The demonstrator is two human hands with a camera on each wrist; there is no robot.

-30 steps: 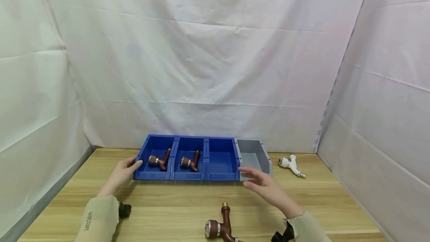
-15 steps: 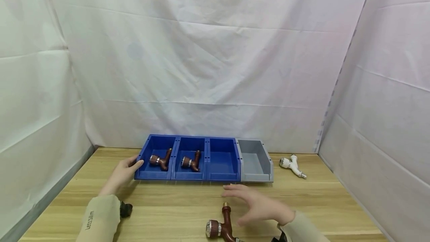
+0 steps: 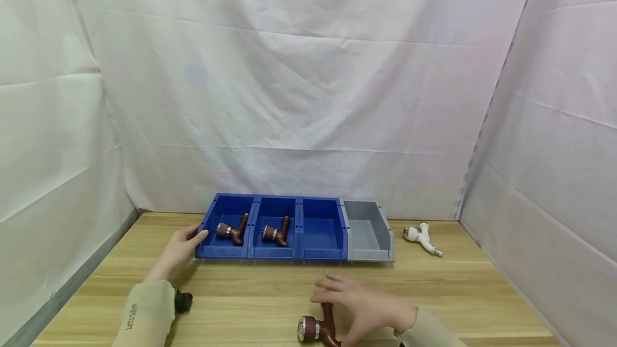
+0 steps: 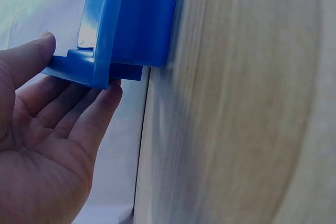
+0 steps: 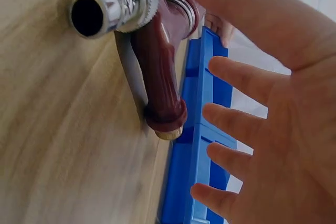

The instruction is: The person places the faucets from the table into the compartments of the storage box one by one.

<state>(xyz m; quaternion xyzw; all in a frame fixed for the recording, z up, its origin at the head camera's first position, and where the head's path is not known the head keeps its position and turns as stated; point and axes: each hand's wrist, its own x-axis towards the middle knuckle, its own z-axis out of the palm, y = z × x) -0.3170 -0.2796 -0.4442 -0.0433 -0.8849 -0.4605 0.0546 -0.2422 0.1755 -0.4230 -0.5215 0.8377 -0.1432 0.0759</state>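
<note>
At the left end of the bin row, my left hand [image 3: 177,250] grips the side edge of the leftmost blue storage bin [image 3: 220,251]. In the left wrist view, the thumb lies over the bin's rim [image 4: 102,35] and the fingers are beneath it. My right hand [image 3: 368,308] hovers over a brown tap [image 3: 329,326] with a silver-ended knob, lying on the table. The right wrist view shows spread fingers [image 5: 236,116] beside the tap's body [image 5: 160,72], apart from it. Two more brown taps, one [image 3: 238,233] in the leftmost bin and another [image 3: 281,235] in the second, lie inside.
A third blue bin [image 3: 322,254] and a grey bin [image 3: 370,255] continue the row to the right; both have nothing inside. A white tap [image 3: 421,236] lies on the wooden table [image 3: 250,293] right of the grey bin. White cloth [image 3: 308,79] hangs behind and at both sides.
My right hand has moved from the grey bin's front down and toward me to the brown tap on the table. My left hand stays at the leftmost bin.
</note>
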